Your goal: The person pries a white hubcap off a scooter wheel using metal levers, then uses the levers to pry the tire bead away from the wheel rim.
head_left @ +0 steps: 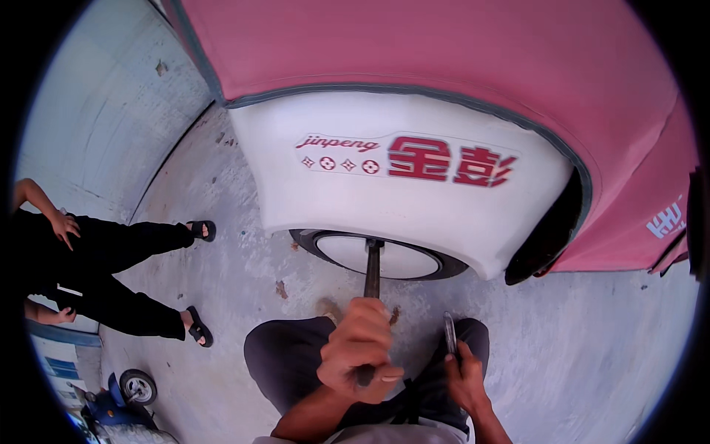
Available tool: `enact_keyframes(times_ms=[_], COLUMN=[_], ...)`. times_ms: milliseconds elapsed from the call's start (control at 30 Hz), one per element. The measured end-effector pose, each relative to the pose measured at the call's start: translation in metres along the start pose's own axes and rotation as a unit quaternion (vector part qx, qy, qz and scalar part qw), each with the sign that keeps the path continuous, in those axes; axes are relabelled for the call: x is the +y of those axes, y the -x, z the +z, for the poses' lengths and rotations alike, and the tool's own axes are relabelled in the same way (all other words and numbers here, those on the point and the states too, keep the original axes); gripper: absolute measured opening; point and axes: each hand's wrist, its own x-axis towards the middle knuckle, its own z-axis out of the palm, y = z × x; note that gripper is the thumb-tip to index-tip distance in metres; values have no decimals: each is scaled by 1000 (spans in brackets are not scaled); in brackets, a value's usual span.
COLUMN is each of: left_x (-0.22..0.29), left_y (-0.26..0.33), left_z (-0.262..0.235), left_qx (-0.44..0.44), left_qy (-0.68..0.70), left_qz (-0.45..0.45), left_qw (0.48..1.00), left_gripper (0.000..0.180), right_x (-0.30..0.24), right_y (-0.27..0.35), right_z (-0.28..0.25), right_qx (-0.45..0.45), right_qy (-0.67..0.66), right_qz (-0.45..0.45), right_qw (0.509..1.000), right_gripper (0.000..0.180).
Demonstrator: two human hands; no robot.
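Note:
My left hand (pixel 361 351) is closed around the handle of a long dark metal bar (pixel 372 272). The bar's far end reaches the wheel (pixel 381 257), which has a black tyre and a white hub cap, under a white mudguard (pixel 414 185) with red markings. My right hand (pixel 466 376) rests on my knee and grips a slim flat metal tool (pixel 450 333) that points upward. Both of my knees are bent below the wheel.
A pink vehicle body (pixel 458 52) spans the top. Another person in black clothes and sandals (pixel 111 274) sits at the left on the concrete floor (pixel 577 348). A small blue wheeled vehicle (pixel 122 399) stands at the lower left. A pale wall (pixel 96 111) curves at the upper left.

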Motion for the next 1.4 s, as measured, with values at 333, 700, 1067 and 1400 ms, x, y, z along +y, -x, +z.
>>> enact_keyframes(times_ms=[333, 700, 1067, 1400], left_x=[9, 1, 9, -1], left_y=[6, -1, -10, -10], left_z=[-6, -3, 0, 2], left_qx=[-7, -38, -32, -32], left_qy=[4, 21, 46, 5], left_qz=[-21, 9, -63, -10], left_qw=[1000, 999, 996, 999], left_gripper=[23, 23, 24, 16], right_x=[13, 9, -156, -236], right_y=[5, 35, 17, -26], right_z=[-36, -83, -100, -107], right_qx=[-49, -113, 47, 94], right_qy=[-114, -52, 326, 632], right_qz=[120, 103, -102, -431], right_qw=[985, 987, 939, 637], right_gripper=[15, 51, 25, 35])
